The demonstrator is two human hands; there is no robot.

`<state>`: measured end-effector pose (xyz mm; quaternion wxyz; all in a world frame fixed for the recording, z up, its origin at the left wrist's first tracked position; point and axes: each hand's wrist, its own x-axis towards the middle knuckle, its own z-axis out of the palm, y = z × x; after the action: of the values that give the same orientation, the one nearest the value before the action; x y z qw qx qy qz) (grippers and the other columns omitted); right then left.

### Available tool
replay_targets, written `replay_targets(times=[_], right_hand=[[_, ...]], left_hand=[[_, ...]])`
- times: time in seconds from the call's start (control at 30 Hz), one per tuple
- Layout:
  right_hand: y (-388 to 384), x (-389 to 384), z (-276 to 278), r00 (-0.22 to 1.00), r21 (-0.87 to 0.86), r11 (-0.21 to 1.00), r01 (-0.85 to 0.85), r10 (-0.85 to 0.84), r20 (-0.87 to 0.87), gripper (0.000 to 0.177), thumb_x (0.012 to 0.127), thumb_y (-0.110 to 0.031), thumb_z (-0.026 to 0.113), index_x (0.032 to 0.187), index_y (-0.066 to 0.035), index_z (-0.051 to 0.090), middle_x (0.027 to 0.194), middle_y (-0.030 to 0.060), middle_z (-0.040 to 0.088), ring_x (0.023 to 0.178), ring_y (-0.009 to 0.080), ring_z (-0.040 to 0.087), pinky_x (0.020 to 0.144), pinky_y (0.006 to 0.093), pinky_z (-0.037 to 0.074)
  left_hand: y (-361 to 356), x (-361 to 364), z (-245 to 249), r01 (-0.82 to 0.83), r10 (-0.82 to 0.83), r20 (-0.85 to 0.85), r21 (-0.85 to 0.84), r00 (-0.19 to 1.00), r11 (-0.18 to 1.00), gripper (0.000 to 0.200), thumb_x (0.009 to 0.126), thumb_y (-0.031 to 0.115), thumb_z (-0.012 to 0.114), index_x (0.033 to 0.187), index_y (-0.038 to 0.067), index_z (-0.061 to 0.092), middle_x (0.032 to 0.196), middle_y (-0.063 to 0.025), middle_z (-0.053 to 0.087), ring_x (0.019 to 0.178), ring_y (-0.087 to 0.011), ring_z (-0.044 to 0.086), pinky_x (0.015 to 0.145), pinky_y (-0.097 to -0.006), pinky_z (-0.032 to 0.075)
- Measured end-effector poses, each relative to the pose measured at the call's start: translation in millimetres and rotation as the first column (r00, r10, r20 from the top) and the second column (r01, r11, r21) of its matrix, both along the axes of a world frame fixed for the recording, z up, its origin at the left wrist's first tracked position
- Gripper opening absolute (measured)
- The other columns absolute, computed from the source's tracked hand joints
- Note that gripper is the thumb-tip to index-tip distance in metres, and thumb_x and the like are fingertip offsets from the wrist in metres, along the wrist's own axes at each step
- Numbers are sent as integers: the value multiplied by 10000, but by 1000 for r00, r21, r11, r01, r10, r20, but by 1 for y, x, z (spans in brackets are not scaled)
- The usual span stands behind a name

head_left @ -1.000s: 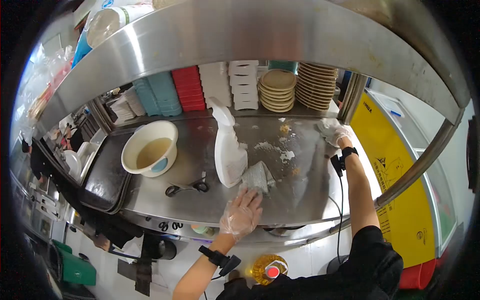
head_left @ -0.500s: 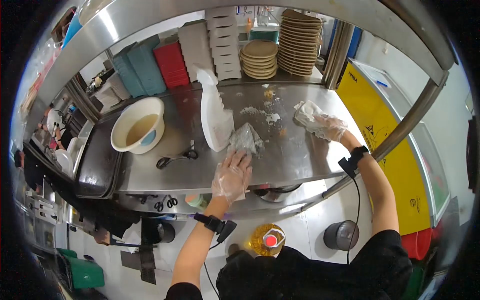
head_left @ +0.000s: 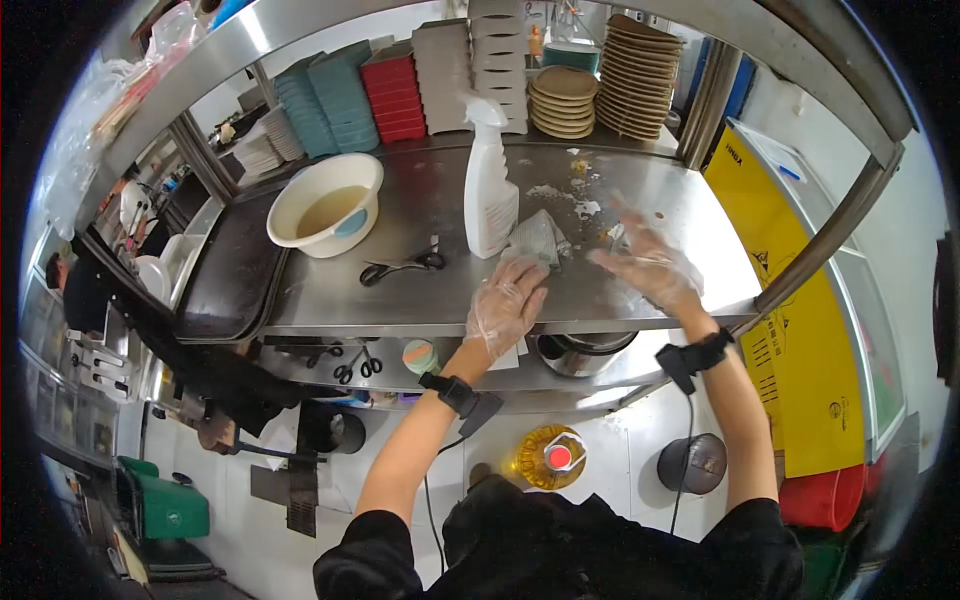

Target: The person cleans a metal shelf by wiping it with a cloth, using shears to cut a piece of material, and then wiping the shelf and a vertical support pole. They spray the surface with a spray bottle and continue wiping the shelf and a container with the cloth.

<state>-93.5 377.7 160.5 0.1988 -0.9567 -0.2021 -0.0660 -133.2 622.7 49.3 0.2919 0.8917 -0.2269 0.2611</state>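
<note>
My left hand point(head_left: 508, 305), in a clear plastic glove, rests on the steel table point(head_left: 400, 300), its fingertips against a crumpled grey cloth point(head_left: 537, 240). Behind that hand stands a white spray bottle point(head_left: 488, 190). My right hand point(head_left: 655, 265), also gloved, is spread over the table's right part, slightly blurred, and no cloth shows in it. Pale crumbs and scraps point(head_left: 587, 209) lie just beyond it. Black scissors point(head_left: 403, 265) lie left of the bottle, near a white basin point(head_left: 328, 205) with cloudy liquid.
Stacked red trays point(head_left: 393, 95), teal trays point(head_left: 340, 105) and brown plates point(head_left: 637, 80) line the back. A dark tray point(head_left: 228, 265) lies at left. A steel post point(head_left: 835, 230) and yellow-sided cabinet point(head_left: 800, 350) stand at right. An oil jug point(head_left: 548, 456) is on the floor.
The view has shifted. My right hand has moved left and nearer the crumbs, and the white cloth it was on no longer shows. My left hand stays by the grey cloth.
</note>
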Motion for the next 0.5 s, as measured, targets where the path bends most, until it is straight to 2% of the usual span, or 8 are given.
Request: replay_targets(times=[0.1, 0.17, 0.2, 0.27, 0.3, 0.33, 0.4, 0.5], right_hand=[[63, 31, -42, 997, 137, 989, -54, 47, 56, 1031, 826, -590, 683, 1559, -65, 181, 1572, 200, 303, 1435, 345, 335, 1160, 401, 310], [106, 38, -37, 980, 245, 968, -59, 9, 199, 1035, 788, -640, 690, 1514, -42, 261, 1499, 228, 407, 1365, 388, 425, 1109, 424, 371], [122, 45, -31, 980, 248, 967, -63, 13, 199, 1035, 788, -640, 690, 1514, -42, 261, 1499, 228, 407, 1365, 388, 425, 1109, 424, 371], [152, 56, -15, 994, 368, 930, 18, -56, 92, 992, 759, -658, 703, 1429, -17, 350, 1373, 243, 527, 1264, 405, 519, 1037, 450, 424], [166, 53, -6, 977, 386, 922, 40, -117, 180, 906, 748, -651, 713, 1323, -18, 416, 1203, 230, 627, 1127, 412, 603, 954, 460, 469], [176, 52, 2, 977, 386, 921, 45, -122, 177, 906, 748, -651, 713, 1323, -18, 416, 1203, 230, 627, 1127, 412, 603, 954, 460, 469], [190, 54, 14, 984, 551, 831, 76, -152, 93, 816, 777, -622, 689, 1272, -18, 450, 1096, 224, 657, 1044, 405, 632, 909, 456, 489], [190, 67, 16, 973, 493, 855, 162, -221, 64, 705, 786, -585, 676, 1149, -8, 493, 1065, 231, 641, 1018, 361, 641, 878, 472, 502]], left_hand=[[16, -12, 7, -52, 59, 66, -95, 996, 994, 261, 876, 129, 623, 1137, 132, 640, 1177, -64, 615, 1085, -330, 608, 891, -430, 517], [37, -18, 7, -64, 78, 134, -103, 988, 993, 254, 878, 118, 628, 1131, 140, 641, 1173, -72, 623, 1062, -335, 618, 883, -423, 523], [49, -20, 8, -74, 95, 197, -113, 976, 991, 248, 880, 108, 633, 1125, 149, 643, 1170, -80, 631, 1038, -341, 628, 875, -417, 529], [75, -21, 8, -112, 131, 201, -103, 971, 988, 246, 875, 95, 631, 1117, 143, 646, 1164, -82, 636, 1041, -337, 629, 890, -416, 524], [87, -20, 8, -145, 163, 206, -99, 965, 984, 245, 871, 82, 629, 1108, 137, 649, 1157, -84, 641, 1045, -334, 630, 904, -415, 519], [97, -19, 8, -175, 192, 212, -96, 958, 980, 244, 866, 69, 627, 1100, 131, 652, 1150, -86, 646, 1048, -330, 631, 919, -415, 513], [114, -16, 9, -172, 187, 182, -95, 965, 980, 234, 871, 59, 617, 1096, 113, 649, 1132, -93, 651, 1056, -327, 629, 938, -405, 508], [126, -5, 12, -125, 139, 220, -73, 966, 989, 233, 874, 43, 611, 1099, 95, 643, 1151, -88, 642, 1082, -336, 615, 946, -408, 505]])
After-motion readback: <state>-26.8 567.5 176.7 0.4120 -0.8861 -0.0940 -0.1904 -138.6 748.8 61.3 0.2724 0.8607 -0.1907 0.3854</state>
